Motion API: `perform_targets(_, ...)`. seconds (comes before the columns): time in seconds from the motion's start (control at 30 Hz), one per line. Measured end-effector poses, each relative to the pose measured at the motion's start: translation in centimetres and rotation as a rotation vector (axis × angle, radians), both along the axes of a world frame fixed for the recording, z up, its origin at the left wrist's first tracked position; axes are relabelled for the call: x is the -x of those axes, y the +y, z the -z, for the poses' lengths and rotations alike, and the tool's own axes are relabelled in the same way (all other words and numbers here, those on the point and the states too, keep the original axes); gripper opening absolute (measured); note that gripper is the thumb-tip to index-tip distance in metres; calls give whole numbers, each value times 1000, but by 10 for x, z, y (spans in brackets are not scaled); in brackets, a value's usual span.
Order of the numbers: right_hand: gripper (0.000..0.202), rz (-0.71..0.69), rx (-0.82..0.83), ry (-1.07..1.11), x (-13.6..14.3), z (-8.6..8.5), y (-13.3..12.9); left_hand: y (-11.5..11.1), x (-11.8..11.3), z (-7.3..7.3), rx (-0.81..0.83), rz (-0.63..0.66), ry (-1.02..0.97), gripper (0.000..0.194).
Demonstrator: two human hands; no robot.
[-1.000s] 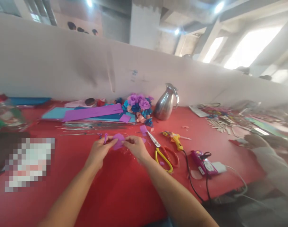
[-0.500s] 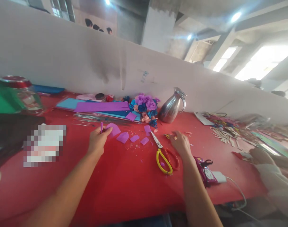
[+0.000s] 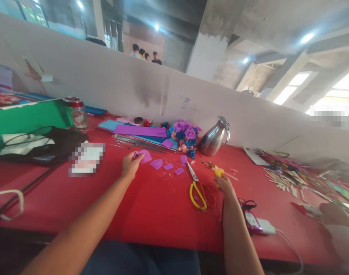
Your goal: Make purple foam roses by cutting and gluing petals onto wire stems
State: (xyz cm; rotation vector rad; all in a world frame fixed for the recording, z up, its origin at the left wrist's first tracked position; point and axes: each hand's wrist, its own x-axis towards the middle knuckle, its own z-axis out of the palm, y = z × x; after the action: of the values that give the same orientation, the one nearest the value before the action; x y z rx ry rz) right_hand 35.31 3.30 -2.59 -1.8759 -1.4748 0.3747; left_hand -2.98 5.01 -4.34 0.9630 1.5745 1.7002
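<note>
My left hand (image 3: 130,166) is closed, pinching a small rolled piece of purple paper (image 3: 134,155). A rounded purple paper petal (image 3: 145,156) lies right by its fingertips. Several cut purple paper pieces (image 3: 156,164) are spread in a row to the right of it. My right hand (image 3: 226,185) is closed around a yellow glue gun (image 3: 218,172), with a pale glue stick poking out behind it. Large scissors (image 3: 197,196) with one yellow and one red handle rest between my hands, blades pointing away.
Behind the pieces are purple paper strips (image 3: 140,130), a bunch of paper flowers (image 3: 188,131) and a steel jug (image 3: 215,138). A glass jar (image 3: 77,116) stands left. Right are a purple pouch (image 3: 250,217), wooden sticks (image 3: 281,179) and another person's arm (image 3: 339,225).
The view has swung left, so things sit farther right. My right hand now has the yellow glue gun clearly in its grasp; earlier its fingers covered it. My left hand still pinches the purple roll.
</note>
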Motion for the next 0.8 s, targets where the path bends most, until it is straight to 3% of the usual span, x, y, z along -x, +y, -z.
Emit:
perform_targets(0.17, 8, -142, 57, 442, 25, -15, -17, -16, -9, -3, -38, 31, 18, 25)
perform_targets(0.3, 27, -222, 65, 1037, 57, -29, -38, -44, -26, 5, -8, 93, 43, 27)
perform_targets(0.4, 33, -316, 98, 1217, 80, -31, -50, -61, -34, 14, -24, 234, 174, 28)
perform_targets(0.5, 34, -424, 62, 1140, 97, -26, -59, -64, -36, 20, -39, 264, 300, 26)
perform_targets(0.67, 33, -600, 75, 796, 109, -11, -70, -59, -37, 22, -31, 265, 351, 22)
perform_targets(0.8, 28, -639, 87, 507, 113, -1, -81, -61, -41, 18, 16, 249, 479, 19)
